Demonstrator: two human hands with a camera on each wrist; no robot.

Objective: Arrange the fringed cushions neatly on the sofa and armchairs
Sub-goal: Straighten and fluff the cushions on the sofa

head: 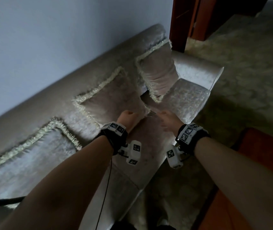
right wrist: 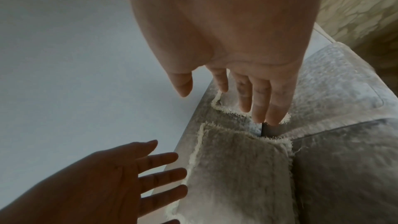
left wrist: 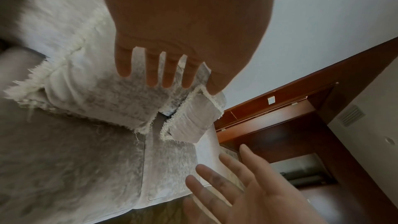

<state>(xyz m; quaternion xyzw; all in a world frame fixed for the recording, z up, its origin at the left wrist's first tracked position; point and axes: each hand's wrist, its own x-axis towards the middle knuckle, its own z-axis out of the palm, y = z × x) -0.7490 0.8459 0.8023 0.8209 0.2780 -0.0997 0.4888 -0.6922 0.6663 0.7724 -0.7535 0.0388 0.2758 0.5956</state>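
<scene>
Velvety grey plush lies just under our fingertips. Our left hand (head: 127,117) reaches to the lower right corner of the middle cushion (head: 111,100), its fingers (left wrist: 155,69) straight and a little spread, gripping nothing; whether they touch the pile or hang just off it we cannot tell. Our right hand (head: 166,119) is beside it over the seat, fingers (right wrist: 260,98) long and loose, empty too, pointing toward the dark gap between the middle cushion and the far cushion (head: 159,72).

Three fringed cushions lean against the back of the sofa (head: 63,90): the far one by the rolled armrest (head: 198,68), the middle one at our hands, and a near cushion (head: 33,146) to our left. Each is a square of crushed-velvet cloth edged all round with a pale, shaggy cream fringe (head: 99,85). The sofa wears the same silvery crushed fabric, with piped seat panels.

We judge these cushions to be light, soft and yielding: they will sag and fold if lifted by one corner, and the fringe looks likely to snag or pull if we pinch it. Better to take the body with both palms on opposite sides, inside the trim, then press it back upright and square.

Beyond the sofa stand a plain pale wall (head: 49,30), a dark reddish wooden door frame (head: 180,22) and a patterned carpet (head: 248,63).
</scene>
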